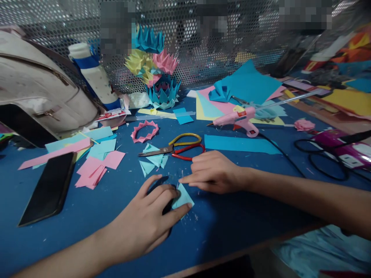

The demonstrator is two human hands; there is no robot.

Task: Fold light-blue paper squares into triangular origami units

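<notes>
A small folded piece of light blue paper (183,197) lies on the blue table, one corner pointing away from me. My left hand (153,208) holds it down, with thumb on its right side and fingertips on its left edge. My right hand (213,172) is at the far corner, index fingertip touching or almost touching it; its other fingers are curled, with nothing visible in them. Just beyond lie several folded light blue paper pieces (147,167), partly under scissors (169,150) with one yellow and one red handle. A pink folded paper ring (145,131) lies behind them.
Left are a black phone (48,189), pink paper squares (92,172), a backpack (43,85) and a bottle (94,75). Stacked paper flowers (153,63) stand at the back. On the right lie a pink glue gun (239,120), a blue paper strip (240,144) and a black cable (285,156).
</notes>
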